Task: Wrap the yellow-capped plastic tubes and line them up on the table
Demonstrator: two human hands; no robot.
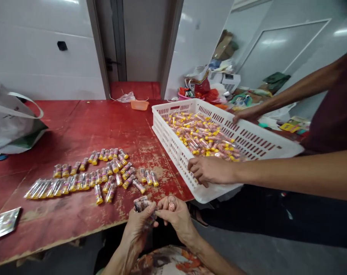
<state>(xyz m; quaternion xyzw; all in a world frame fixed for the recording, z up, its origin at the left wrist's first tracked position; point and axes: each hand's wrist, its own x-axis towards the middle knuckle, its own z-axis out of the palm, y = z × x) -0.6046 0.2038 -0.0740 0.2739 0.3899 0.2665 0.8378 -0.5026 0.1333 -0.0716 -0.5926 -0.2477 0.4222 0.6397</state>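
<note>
Just off the table's front edge, my left hand is closed around a bunch of clear, dark-printed plastic sleeves. Close beside it, my right hand grips a small clear tube, with something pinkish showing at its end. The fingertips of both hands nearly meet; I cannot tell whether a sleeve runs between them. Ahead on the red table lie rows of labelled tubes with yellow caps. To the right, a white slotted crate holds many unlabelled yellow-capped tubes.
Another person's hands hold the crate's near and far sides. A silver packet lies at the table's left front. A white bag stands far left. An orange tray sits at the back, with piled clutter behind the crate.
</note>
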